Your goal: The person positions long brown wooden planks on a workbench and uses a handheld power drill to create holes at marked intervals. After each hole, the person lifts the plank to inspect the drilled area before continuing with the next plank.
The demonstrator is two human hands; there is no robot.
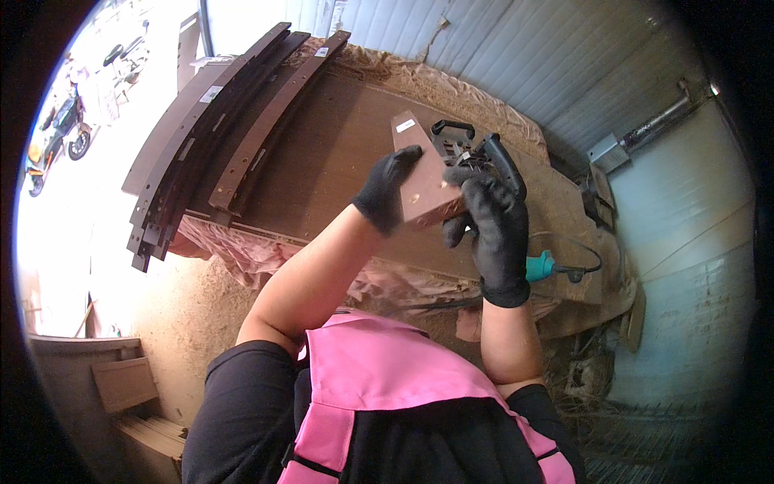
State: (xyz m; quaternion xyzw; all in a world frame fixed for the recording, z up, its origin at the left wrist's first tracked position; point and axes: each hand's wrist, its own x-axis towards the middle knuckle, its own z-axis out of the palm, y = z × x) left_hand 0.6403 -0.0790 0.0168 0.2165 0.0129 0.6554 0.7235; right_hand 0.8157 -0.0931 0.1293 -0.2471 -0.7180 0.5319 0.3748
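A brown wooden board piece [430,179] with a white label at its far end is held up over the workbench, tilted. My left hand [389,187], in a black glove, grips its left side with the thumb on the face. My right hand [493,222], also gloved, is closed at the near right corner, fingers over the face and another digit below the end edge. Pale spots show on the face near that end. Just beyond the right hand lies a black-handled tool [504,165], partly hidden by the hand and board.
Long curved brown slats [278,121] with holes lie stacked at the bench's left. A dusty, cloth-draped workbench [347,121] spans the middle. A teal power tool part [540,266] with a black cord sits right of my right wrist. Boards [125,383] stand at lower left; a corrugated wall [516,56] rises behind.
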